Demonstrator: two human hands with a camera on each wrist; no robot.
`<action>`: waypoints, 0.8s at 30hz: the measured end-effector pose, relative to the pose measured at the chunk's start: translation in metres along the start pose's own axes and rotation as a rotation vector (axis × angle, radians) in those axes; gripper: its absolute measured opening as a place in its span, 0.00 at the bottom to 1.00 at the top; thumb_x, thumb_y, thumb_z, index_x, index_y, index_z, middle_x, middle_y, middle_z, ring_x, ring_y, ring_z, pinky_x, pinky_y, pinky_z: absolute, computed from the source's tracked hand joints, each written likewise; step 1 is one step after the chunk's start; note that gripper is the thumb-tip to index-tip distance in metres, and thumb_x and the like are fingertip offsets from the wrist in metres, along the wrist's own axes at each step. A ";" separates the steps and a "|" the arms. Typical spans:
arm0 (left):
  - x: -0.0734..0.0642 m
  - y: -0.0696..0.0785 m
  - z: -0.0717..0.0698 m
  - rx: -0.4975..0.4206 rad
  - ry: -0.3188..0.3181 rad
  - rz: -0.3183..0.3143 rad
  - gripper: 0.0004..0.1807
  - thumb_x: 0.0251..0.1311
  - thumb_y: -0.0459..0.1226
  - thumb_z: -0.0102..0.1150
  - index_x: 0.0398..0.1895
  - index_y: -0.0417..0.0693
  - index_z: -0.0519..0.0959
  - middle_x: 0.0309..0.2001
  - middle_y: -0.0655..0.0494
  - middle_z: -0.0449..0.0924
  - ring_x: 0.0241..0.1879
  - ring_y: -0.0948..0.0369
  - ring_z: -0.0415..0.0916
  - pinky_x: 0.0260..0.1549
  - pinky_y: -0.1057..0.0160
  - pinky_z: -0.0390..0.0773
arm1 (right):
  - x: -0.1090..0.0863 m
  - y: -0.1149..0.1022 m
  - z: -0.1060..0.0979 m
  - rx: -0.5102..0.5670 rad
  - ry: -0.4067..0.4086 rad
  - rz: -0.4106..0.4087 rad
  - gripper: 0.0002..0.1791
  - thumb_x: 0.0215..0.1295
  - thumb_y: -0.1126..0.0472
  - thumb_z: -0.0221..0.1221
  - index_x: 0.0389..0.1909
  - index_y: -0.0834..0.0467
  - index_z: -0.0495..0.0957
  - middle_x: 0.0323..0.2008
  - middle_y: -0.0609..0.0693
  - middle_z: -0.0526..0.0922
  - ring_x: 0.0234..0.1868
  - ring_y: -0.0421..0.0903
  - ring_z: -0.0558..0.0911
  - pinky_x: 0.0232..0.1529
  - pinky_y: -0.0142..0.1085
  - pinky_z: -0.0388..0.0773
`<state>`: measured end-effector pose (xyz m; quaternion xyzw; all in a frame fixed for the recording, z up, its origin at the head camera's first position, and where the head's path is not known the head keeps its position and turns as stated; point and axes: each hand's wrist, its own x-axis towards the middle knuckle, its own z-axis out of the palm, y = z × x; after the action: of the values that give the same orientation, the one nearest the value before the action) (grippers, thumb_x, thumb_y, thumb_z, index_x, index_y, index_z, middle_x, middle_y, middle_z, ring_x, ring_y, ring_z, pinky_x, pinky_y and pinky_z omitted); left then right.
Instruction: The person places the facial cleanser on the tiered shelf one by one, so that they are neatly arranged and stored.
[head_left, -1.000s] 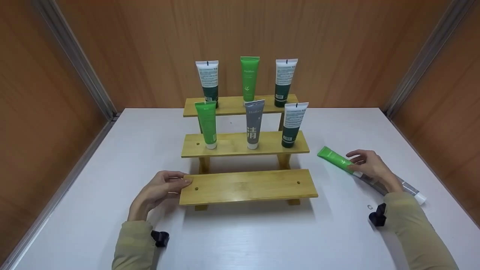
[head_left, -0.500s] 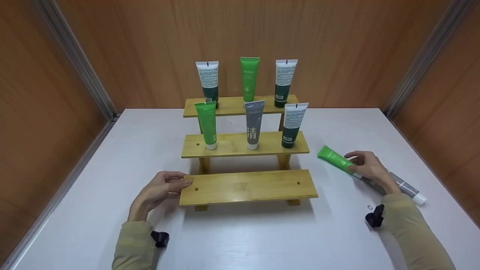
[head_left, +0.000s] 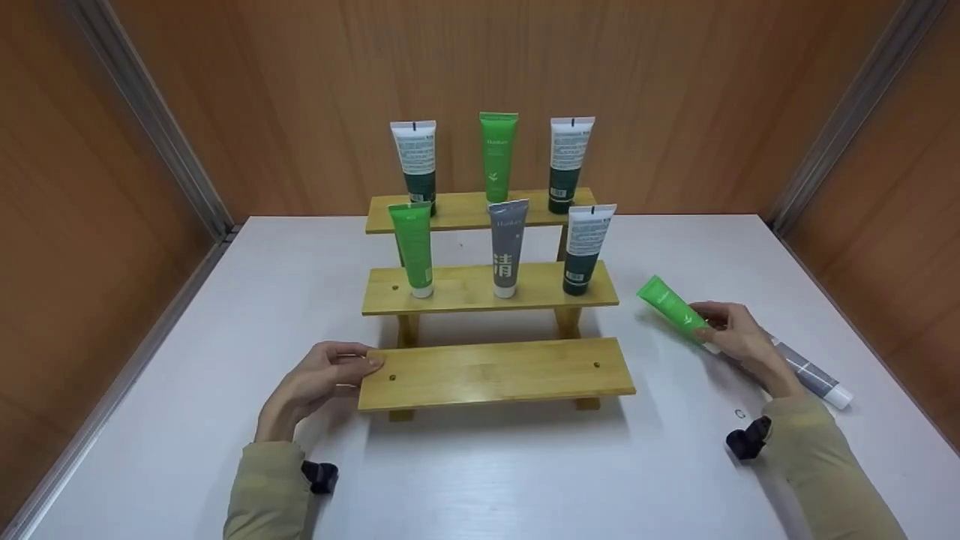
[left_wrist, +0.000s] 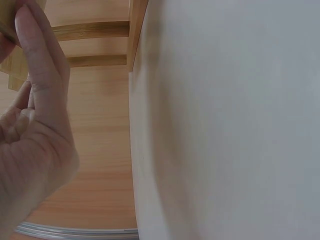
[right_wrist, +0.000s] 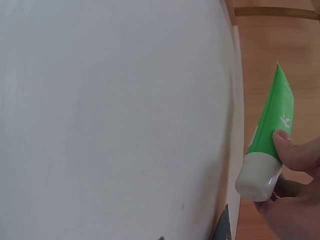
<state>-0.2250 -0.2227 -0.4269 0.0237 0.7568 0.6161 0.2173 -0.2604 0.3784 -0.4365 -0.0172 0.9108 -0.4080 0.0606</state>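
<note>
My right hand (head_left: 742, 341) pinches a green tube (head_left: 672, 306) near its white cap, with the crimped end tipped up off the table. In the right wrist view the thumb lies across the green tube (right_wrist: 274, 117) just above the cap. Under and behind this hand lies a grey tube (head_left: 811, 371), partly hidden by the wrist. At the left end of the lowest step of a three-step bamboo stand (head_left: 495, 373), my left hand (head_left: 319, 382) grips the board, thumb on top. The left wrist view shows the left hand (left_wrist: 42, 110) at the board's edge.
On the middle step stand a green tube (head_left: 413, 247), a grey tube (head_left: 508, 244) and a white-and-dark-green tube (head_left: 587, 247). Another green tube (head_left: 498, 157) stands on the top step between two white-and-dark-green tubes. Wooden walls enclose the white table (head_left: 480, 480). A tiny ring-like bit (head_left: 740, 414) lies near the right wrist.
The right hand has closed on the green tube and raised its crimped end off the table. My left hand and the stand have stayed in place.
</note>
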 end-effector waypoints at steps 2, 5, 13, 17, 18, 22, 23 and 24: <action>0.000 0.000 0.000 -0.001 0.003 -0.002 0.26 0.64 0.41 0.66 0.58 0.32 0.76 0.42 0.57 0.87 0.42 0.62 0.86 0.43 0.61 0.86 | -0.002 -0.003 0.001 0.027 -0.009 0.017 0.30 0.71 0.66 0.55 0.71 0.71 0.62 0.67 0.71 0.70 0.61 0.56 0.71 0.55 0.33 0.67; 0.000 0.000 0.001 0.004 0.006 -0.004 0.26 0.64 0.41 0.66 0.58 0.32 0.75 0.42 0.57 0.87 0.41 0.62 0.86 0.43 0.62 0.86 | -0.005 -0.007 0.002 0.050 -0.011 0.011 0.30 0.72 0.67 0.53 0.72 0.72 0.60 0.68 0.72 0.68 0.65 0.60 0.70 0.57 0.34 0.66; 0.001 -0.001 -0.001 0.016 0.003 -0.010 0.27 0.64 0.42 0.66 0.59 0.31 0.74 0.42 0.56 0.87 0.42 0.62 0.85 0.43 0.62 0.86 | -0.015 -0.018 0.003 0.080 -0.002 -0.011 0.29 0.74 0.66 0.53 0.72 0.71 0.60 0.66 0.70 0.69 0.55 0.41 0.72 0.50 0.18 0.68; 0.000 0.000 0.000 0.020 0.008 -0.012 0.27 0.64 0.43 0.67 0.58 0.32 0.75 0.43 0.57 0.86 0.42 0.62 0.85 0.44 0.62 0.86 | -0.018 -0.021 0.003 0.100 -0.004 -0.035 0.30 0.74 0.66 0.53 0.72 0.71 0.60 0.66 0.70 0.69 0.53 0.36 0.72 0.50 0.17 0.68; 0.000 0.000 0.000 0.020 0.009 -0.012 0.27 0.64 0.43 0.67 0.58 0.33 0.75 0.43 0.57 0.87 0.42 0.62 0.85 0.44 0.62 0.86 | -0.019 -0.022 0.003 0.102 -0.004 -0.042 0.30 0.74 0.66 0.53 0.72 0.71 0.59 0.65 0.70 0.70 0.52 0.35 0.72 0.50 0.17 0.69; -0.001 0.000 0.000 0.005 0.007 -0.002 0.23 0.64 0.42 0.67 0.55 0.35 0.77 0.42 0.58 0.86 0.42 0.62 0.85 0.44 0.62 0.86 | -0.023 -0.025 0.003 0.126 0.004 -0.083 0.29 0.74 0.68 0.53 0.71 0.73 0.60 0.63 0.71 0.71 0.50 0.31 0.75 0.49 0.18 0.70; -0.001 0.000 0.000 0.001 0.005 0.000 0.22 0.64 0.41 0.67 0.55 0.35 0.77 0.42 0.58 0.86 0.42 0.62 0.85 0.44 0.62 0.86 | -0.024 -0.026 0.003 0.133 0.008 -0.096 0.29 0.74 0.68 0.53 0.71 0.74 0.60 0.63 0.71 0.71 0.49 0.30 0.75 0.49 0.18 0.71; -0.001 0.000 0.000 -0.005 0.004 0.003 0.21 0.64 0.41 0.67 0.54 0.36 0.78 0.42 0.58 0.86 0.42 0.62 0.85 0.44 0.62 0.86 | -0.025 -0.027 0.003 0.147 0.008 -0.107 0.29 0.74 0.68 0.53 0.71 0.75 0.60 0.62 0.71 0.72 0.48 0.29 0.76 0.49 0.18 0.71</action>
<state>-0.2241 -0.2230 -0.4271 0.0233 0.7557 0.6182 0.2149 -0.2360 0.3602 -0.4160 -0.0598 0.8765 -0.4763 0.0359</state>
